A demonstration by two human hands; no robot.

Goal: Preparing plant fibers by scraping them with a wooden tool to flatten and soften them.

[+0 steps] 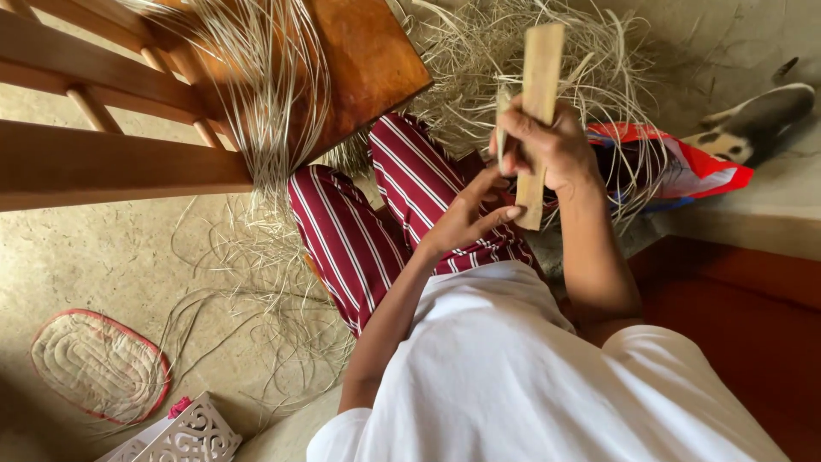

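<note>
**Two hands on a flat bamboo slat, fibre strands all around**

The right hand point(547, 145) has its fingers wrapped tight around a flat bamboo slat point(539, 77), gripping it near the middle so that the pale upper length rises above the knuckles and a short lower end shows below the palm. A thin pale strip point(501, 124) stands just beside the slat, under the same fingers. The left hand point(466, 218) sits just below, its fingers half-curled and narrow, the fingertips touching the lower end of the slat; whether they pinch anything cannot be told.

Directly under both hands lie the person's legs in red-and-white striped trousers point(359, 231), and nearer the camera a white shirt point(505, 368). Beyond the fingertips, a loose heap of pale fibre strands point(479, 51) spreads over the floor. To the right of the right hand lies a red and blue bag point(701, 171). Well off to the left stands a wooden chair point(103, 154) with a bundle of strands point(274, 94) draped across its seat. Far from the hands, by the shirt's left side, lie an oval quilted mat point(94, 364) and a white cut-out box point(184, 436).
</note>
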